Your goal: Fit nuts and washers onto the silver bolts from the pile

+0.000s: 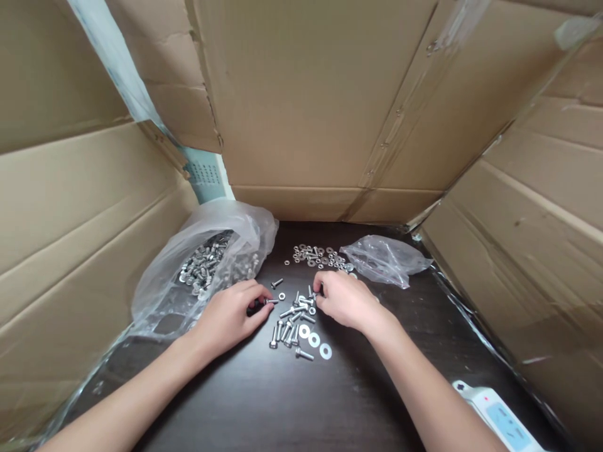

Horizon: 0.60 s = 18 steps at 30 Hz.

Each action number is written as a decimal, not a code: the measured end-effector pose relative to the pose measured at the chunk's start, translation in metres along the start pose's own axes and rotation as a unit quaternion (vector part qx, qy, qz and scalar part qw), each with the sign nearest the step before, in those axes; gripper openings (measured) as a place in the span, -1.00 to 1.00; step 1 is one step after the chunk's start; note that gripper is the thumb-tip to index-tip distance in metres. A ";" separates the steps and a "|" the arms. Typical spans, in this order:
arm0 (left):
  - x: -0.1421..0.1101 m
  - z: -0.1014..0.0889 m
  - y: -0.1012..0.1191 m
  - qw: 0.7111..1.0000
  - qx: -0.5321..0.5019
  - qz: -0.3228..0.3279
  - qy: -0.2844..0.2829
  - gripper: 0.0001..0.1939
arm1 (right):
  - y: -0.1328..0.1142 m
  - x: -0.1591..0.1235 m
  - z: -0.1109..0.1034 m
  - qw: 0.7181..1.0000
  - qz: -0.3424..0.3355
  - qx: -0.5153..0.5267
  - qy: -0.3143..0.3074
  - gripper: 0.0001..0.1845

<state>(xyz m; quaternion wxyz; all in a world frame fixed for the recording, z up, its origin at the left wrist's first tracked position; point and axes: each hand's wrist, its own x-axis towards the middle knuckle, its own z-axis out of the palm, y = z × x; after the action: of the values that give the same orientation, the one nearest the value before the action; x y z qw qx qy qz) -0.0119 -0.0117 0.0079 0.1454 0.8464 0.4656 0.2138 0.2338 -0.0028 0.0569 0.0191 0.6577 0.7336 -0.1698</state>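
Note:
My left hand (235, 314) pinches a bolt (271, 301) between thumb and fingertips, low over the dark table. A nut (281, 296) lies just right of that bolt, and a loose bolt (277, 284) lies a little beyond it. My right hand (343, 297) is closed at the right side of a loose pile of bolts (293, 310). Its fingertips come together by the pile's edge; what they hold, if anything, is too small to make out. Several flat washers (313, 339) lie below the pile, and another bolt (304, 355) rests at its near end.
At the left, an open plastic bag (157, 276) holds many bolts. Mixed nuts and washers (311, 254) are scattered farther back, beside a crumpled clear bag (386, 254). A power strip (494, 408) sits at the near right. Cardboard walls (320, 94) enclose the table (226, 402).

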 end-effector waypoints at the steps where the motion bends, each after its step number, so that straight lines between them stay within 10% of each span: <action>1: 0.000 0.000 0.000 1.000 -0.001 0.000 0.000 -0.82 | 0.000 0.000 0.001 1.000 -0.002 0.000 -0.001 -0.79; 11: 0.000 0.000 -0.002 1.000 -0.003 0.002 0.007 -0.81 | 0.009 0.000 0.005 0.997 -0.059 0.024 0.049 -0.89; 18: 0.001 0.001 -0.003 0.997 -0.066 -0.007 0.045 -0.78 | -0.022 0.005 0.035 0.951 -0.140 0.164 0.222 -0.92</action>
<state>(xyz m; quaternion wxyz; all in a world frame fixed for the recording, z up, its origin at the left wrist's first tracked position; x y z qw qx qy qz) -0.0132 -0.0097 0.0057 0.1811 0.8213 0.4623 0.2809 0.2046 -0.0094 0.0272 -0.2763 0.5639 0.7658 -0.1382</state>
